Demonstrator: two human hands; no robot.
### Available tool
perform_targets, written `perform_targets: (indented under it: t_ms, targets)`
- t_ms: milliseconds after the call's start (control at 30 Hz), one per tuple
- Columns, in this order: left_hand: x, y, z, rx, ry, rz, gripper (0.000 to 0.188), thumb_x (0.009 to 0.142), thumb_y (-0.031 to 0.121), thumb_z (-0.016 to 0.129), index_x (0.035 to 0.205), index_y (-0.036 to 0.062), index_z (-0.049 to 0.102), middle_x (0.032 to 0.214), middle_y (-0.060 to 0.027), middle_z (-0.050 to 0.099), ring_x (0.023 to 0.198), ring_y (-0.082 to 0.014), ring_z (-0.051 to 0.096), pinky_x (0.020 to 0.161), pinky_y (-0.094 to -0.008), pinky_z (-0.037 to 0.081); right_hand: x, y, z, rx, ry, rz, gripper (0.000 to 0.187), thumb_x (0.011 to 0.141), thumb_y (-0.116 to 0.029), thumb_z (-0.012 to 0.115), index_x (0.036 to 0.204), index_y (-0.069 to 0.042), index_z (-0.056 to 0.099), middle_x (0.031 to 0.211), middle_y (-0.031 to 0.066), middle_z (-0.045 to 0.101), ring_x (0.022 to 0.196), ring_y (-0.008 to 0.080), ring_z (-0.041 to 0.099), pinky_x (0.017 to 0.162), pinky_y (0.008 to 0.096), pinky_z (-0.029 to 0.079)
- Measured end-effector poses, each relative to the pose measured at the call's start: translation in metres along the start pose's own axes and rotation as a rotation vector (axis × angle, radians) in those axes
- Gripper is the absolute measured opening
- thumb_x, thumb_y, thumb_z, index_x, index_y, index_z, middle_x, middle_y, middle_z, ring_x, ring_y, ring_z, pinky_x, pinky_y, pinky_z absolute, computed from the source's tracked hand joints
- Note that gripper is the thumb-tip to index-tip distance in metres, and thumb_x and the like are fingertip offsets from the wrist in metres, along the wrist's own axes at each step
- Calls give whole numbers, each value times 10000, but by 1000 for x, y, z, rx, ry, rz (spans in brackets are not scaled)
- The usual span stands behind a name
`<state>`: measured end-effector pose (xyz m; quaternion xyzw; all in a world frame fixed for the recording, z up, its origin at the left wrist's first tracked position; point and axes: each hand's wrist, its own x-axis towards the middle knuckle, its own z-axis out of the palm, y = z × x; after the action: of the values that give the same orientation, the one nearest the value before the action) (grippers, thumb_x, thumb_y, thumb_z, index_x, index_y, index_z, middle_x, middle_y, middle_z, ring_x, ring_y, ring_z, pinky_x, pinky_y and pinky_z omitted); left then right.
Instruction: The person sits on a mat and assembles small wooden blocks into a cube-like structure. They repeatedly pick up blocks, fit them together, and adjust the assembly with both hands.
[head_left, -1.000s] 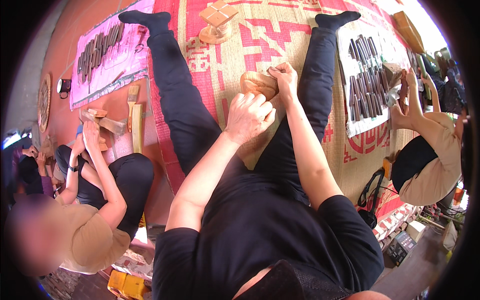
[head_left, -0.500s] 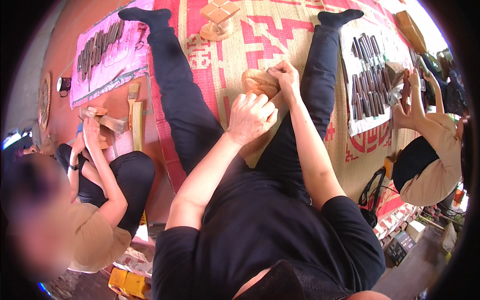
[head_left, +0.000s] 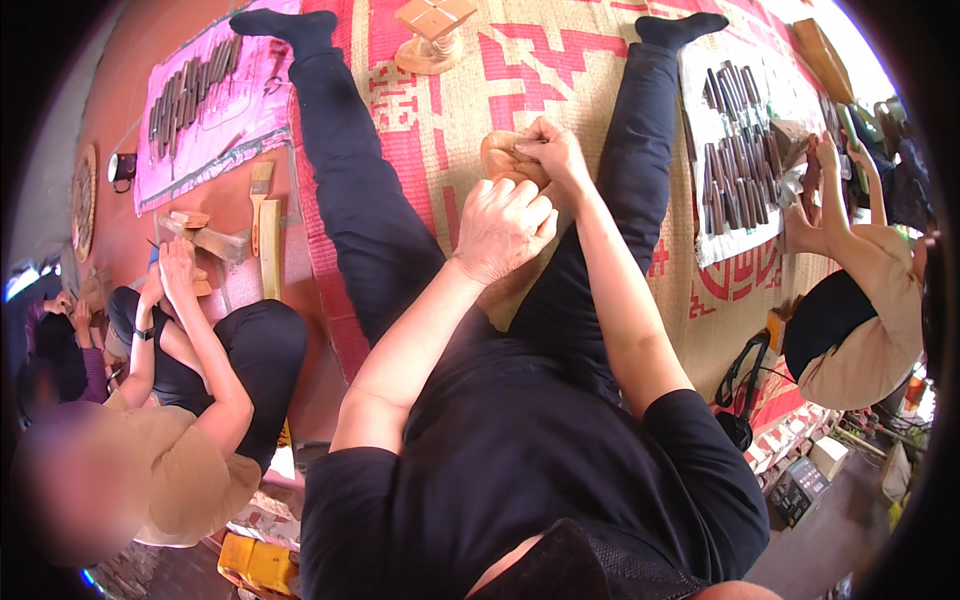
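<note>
A rounded, light-brown carved wooden piece lies between my thighs, over the mat. My left hand is closed in a fist at its near end, knuckles up, and seems to grip it; the fingertips are hidden underneath. Over the far right side of the wood, my right hand is closed with thumb and fingers pinched together. Whatever sits in that pinch is too small to make out.
A wooden stand with a square top is on the woven mat ahead. Chisels lie on a pink sheet at left and a white sheet at right. A brush is near the left co-worker; another person sits right.
My right hand has moved slightly left and up across the wooden piece. My left hand has barely moved. The left co-worker's head has shifted down, showing another person behind.
</note>
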<state>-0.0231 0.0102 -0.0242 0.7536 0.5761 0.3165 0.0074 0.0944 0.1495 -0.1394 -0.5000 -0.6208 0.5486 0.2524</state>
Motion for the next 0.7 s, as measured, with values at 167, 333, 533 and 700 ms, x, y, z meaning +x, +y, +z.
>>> perform_targets:
  t_ms: [167, 333, 533, 700]
  targets:
    - [5, -2, 0, -27, 31, 8, 199, 771, 230, 708, 661, 150, 562, 703, 5, 503, 672, -168, 534, 649, -336, 397, 14, -7, 4, -318, 333, 68, 153, 755, -169, 765, 803, -72, 657, 729, 72, 670, 718, 175, 626, 701, 323, 478]
    - [2, -2, 0, -12, 13, 3, 196, 768, 226, 708, 659, 151, 564, 698, 6, 499, 663, -169, 527, 644, -336, 396, 20, 5, 8, 79, 102, -61, 151, 774, -189, 762, 829, -92, 660, 756, 73, 673, 715, 172, 626, 670, 335, 481]
    - [3, -3, 0, -29, 30, 6, 189, 768, 226, 707, 666, 152, 567, 699, 4, 494, 658, -169, 520, 642, -335, 395, 9, -53, 16, -433, 235, 2, 64, 829, -62, 699, 829, -50, 636, 782, 26, 665, 749, 96, 598, 691, 267, 472]
    - [1, -1, 1, -26, 24, 26, 183, 765, 226, 709, 671, 150, 571, 701, 4, 497, 663, -168, 522, 642, -335, 395, 26, -15, 9, -130, 90, -78, 165, 792, -164, 741, 785, -58, 614, 711, 76, 672, 694, 202, 638, 681, 353, 479]
